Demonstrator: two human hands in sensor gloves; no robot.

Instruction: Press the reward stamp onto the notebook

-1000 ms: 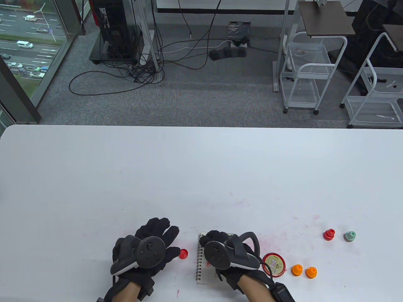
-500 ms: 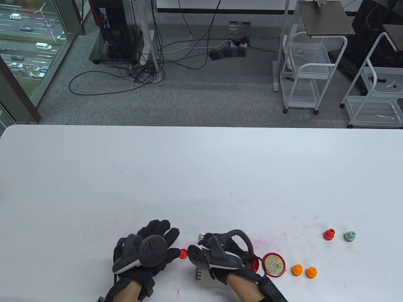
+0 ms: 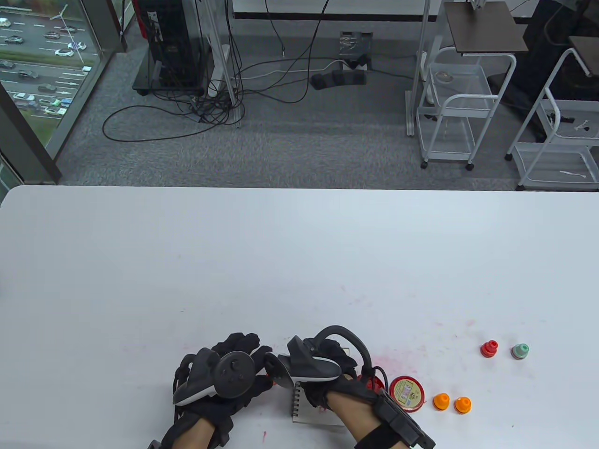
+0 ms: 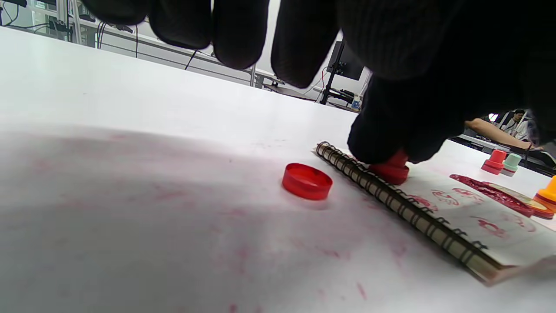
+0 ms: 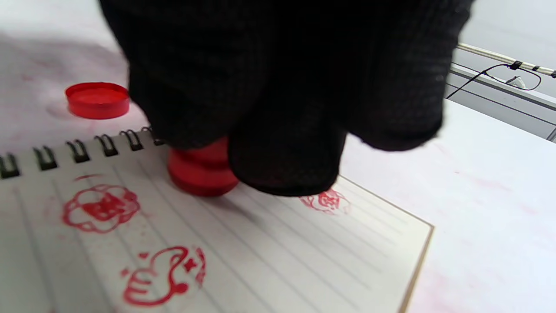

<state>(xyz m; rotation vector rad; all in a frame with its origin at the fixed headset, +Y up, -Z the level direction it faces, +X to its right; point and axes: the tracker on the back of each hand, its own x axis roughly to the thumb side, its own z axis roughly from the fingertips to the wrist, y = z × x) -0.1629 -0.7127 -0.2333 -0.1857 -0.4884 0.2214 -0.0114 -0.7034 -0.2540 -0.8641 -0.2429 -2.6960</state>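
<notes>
Under my right hand [image 3: 327,369] the red reward stamp [image 5: 202,169] sits base-down on the lined page of the spiral notebook [image 5: 260,256], close to its binding, my fingers curled around its top. Red prints [image 5: 100,208] already mark the page beside it. My left hand [image 3: 224,374] hovers relaxed, fingers loose, holding nothing. Between the two hands a red cap [image 4: 307,181] lies on the table [image 3: 281,243]. Right of my right hand is the ink pad [image 3: 406,393], then two orange stamps [image 3: 451,403].
</notes>
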